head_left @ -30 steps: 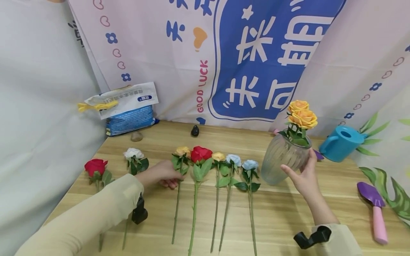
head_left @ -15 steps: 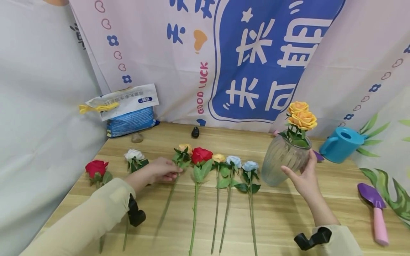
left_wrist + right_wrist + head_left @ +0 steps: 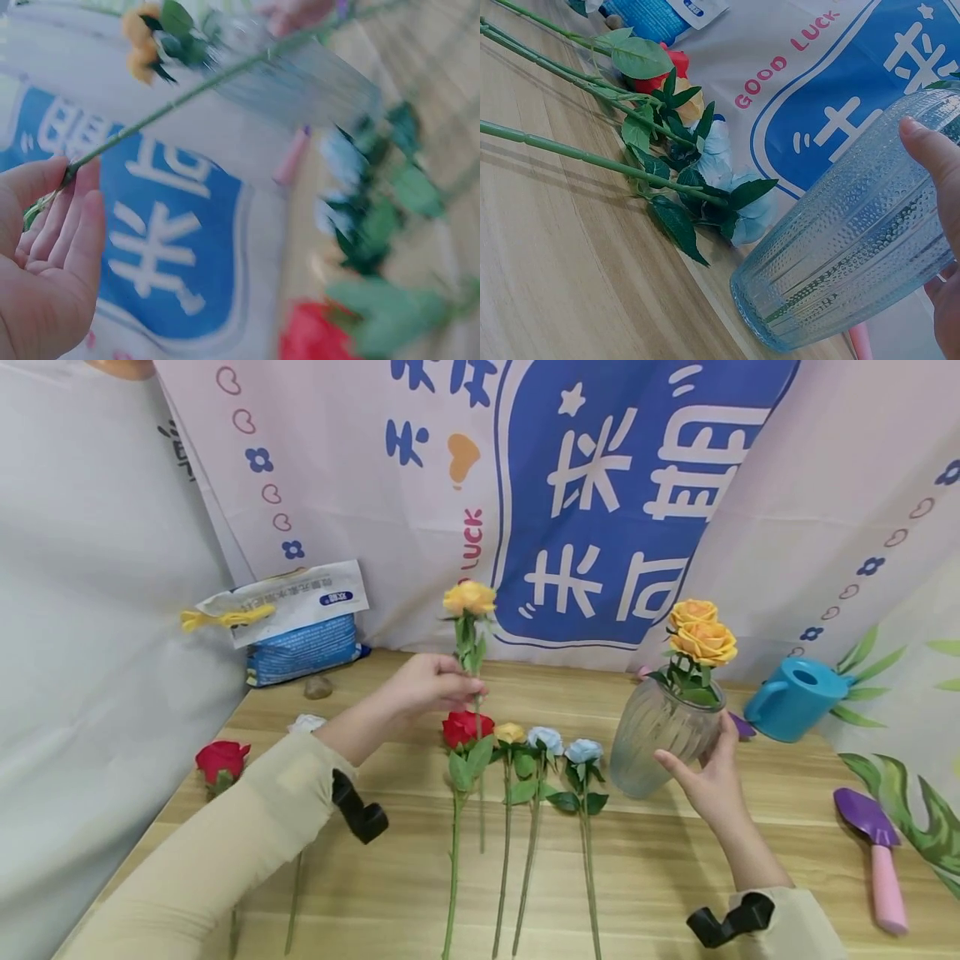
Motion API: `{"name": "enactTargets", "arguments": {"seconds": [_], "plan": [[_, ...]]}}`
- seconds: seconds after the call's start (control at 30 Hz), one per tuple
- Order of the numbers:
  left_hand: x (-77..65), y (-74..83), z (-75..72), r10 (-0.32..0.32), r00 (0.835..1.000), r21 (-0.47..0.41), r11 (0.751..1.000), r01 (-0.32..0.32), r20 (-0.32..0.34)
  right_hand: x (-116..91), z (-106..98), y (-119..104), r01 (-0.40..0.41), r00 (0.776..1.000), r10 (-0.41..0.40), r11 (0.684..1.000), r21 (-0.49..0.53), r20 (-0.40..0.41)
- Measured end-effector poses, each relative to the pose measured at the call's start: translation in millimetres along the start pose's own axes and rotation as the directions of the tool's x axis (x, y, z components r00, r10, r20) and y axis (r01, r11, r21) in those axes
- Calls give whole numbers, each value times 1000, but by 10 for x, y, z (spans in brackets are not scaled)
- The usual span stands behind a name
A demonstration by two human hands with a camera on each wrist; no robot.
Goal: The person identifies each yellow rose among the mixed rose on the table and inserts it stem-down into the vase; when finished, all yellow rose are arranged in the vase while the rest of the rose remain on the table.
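Note:
My left hand [image 3: 433, 685] pinches the stem of a yellow rose [image 3: 469, 599] and holds it upright above the table; in the left wrist view its green stem [image 3: 172, 105] runs out from thumb and fingers. On the right, my right hand [image 3: 708, 772] grips a ribbed clear glass vase [image 3: 637, 747], which leans slightly, thumb on the near side. Two orange-yellow roses [image 3: 703, 642] stand in the vase. Between the hands lie a red rose [image 3: 467, 728], a small yellow rose [image 3: 511, 732] and two light blue roses [image 3: 583, 751], stems toward me.
Left of these lie another red rose [image 3: 222, 760] and a white rose [image 3: 306, 723], partly behind my left sleeve. A blue packet [image 3: 303, 647] stands at the back left. A blue watering can [image 3: 797, 697] and a purple trowel with pink handle [image 3: 870, 818] are at right.
The left hand has lifted the yellow rose off the table, turned it upright and carried it right and away from me. The right hand and vase have stayed in place.

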State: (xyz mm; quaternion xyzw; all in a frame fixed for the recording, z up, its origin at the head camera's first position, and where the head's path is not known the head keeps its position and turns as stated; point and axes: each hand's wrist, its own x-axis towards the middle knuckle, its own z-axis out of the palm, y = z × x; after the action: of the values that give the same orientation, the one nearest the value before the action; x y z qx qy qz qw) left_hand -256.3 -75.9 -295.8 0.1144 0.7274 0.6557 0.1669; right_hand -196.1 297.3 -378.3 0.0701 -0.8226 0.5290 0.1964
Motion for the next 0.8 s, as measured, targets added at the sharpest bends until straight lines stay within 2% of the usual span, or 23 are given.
{"name": "enactTargets", "arguments": {"seconds": [0.1,0.2,0.33,0.43,0.53,0.63,0.8], "plan": [[85,297,176,54,998,-54,997,-56,-26,-1,-3,10,3,1000,-3,1000,0,2],[155,577,390,149,988,-107,982,-152,-43,0,-3,13,5,1000,-5,1000,2,1],[266,879,695,276,959,-167,945,-283,-62,2,-4,0,0,1000,0,1000,1,-1],[370,1040,905,334,938,-186,920,-345,-92,7,-7,-2,-2,1000,2,1000,7,0],[472,1117,1076,377,919,-166,905,-392,-117,16,-12,8,-7,1000,7,1000,10,4],[568,1110,1207,416,899,-125,893,-432,-137,21,-16,20,-18,1000,18,1000,10,9],[719,1029,1387,432,883,-61,892,-449,-181,28,-25,25,-21,1000,21,1000,3,4]]}}
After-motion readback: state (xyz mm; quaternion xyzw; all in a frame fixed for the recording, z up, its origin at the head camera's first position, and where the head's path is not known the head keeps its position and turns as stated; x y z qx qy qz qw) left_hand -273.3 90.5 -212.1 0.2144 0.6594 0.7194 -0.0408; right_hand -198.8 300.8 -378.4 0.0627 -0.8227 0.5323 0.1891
